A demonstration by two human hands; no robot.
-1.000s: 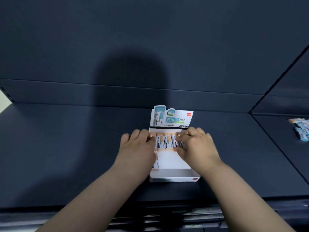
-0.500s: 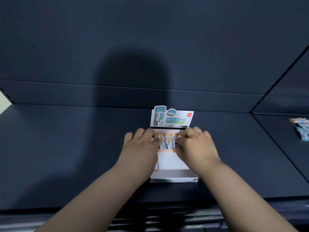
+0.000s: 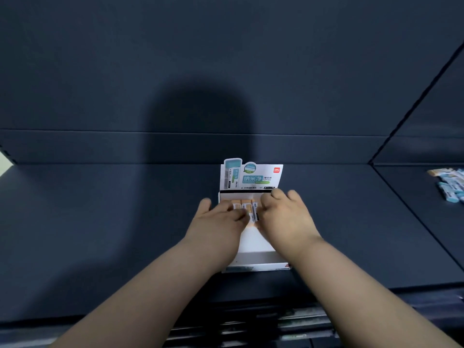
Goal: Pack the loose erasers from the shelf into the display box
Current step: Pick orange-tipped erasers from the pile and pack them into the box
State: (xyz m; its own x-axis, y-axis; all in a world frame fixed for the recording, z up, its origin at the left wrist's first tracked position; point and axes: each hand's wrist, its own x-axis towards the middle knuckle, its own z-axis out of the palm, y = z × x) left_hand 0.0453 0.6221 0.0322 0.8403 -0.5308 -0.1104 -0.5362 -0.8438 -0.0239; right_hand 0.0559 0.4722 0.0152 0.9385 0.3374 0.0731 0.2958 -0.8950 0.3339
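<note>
A white display box [image 3: 256, 266] stands on the dark shelf [image 3: 100, 234], its printed header card [image 3: 251, 175] upright at the back. A row of orange-and-white erasers [image 3: 247, 209] lies across the back part of the box. My left hand [image 3: 216, 222] reaches in from the left, its straight fingers pressing on the left erasers and its thumb stuck out. My right hand [image 3: 286, 217] comes from the right, its fingers bent down around the right end of the row. The front part of the box floor is bare white.
Several loose erasers [image 3: 449, 183], blue and orange, lie on the neighbouring shelf section at the far right. A dark back panel [image 3: 226, 71] rises behind the box. The shelf's front edge [image 3: 150, 305] runs below my forearms.
Both hands have closed in on the eraser row, so fewer erasers show between them. The row has been pushed together toward the back of the box.
</note>
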